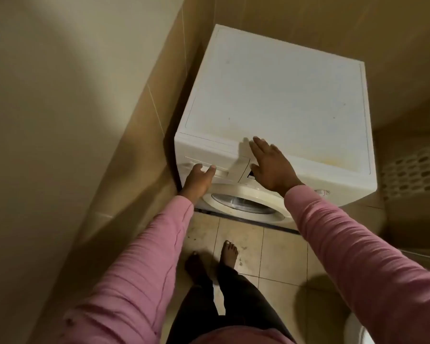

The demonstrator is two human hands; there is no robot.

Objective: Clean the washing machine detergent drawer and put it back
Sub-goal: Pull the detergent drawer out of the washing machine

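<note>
A white front-loading washing machine (278, 95) stands in a tiled corner, seen from above. Its detergent drawer (224, 170) sits at the top left of the front panel and looks closed. My left hand (199, 178) is at the drawer's recessed handle, fingers hooked into it from below. My right hand (268, 165) rests flat with straight fingers on the front edge of the machine's top, just right of the drawer. The round door (243, 204) lies below both hands.
A beige tiled wall (139, 135) runs close along the machine's left side. A white perforated laundry basket (415, 170) stands to the right. My bare feet (229, 254) are on the stained floor tiles before the machine. A white rounded object (358, 328) shows at bottom right.
</note>
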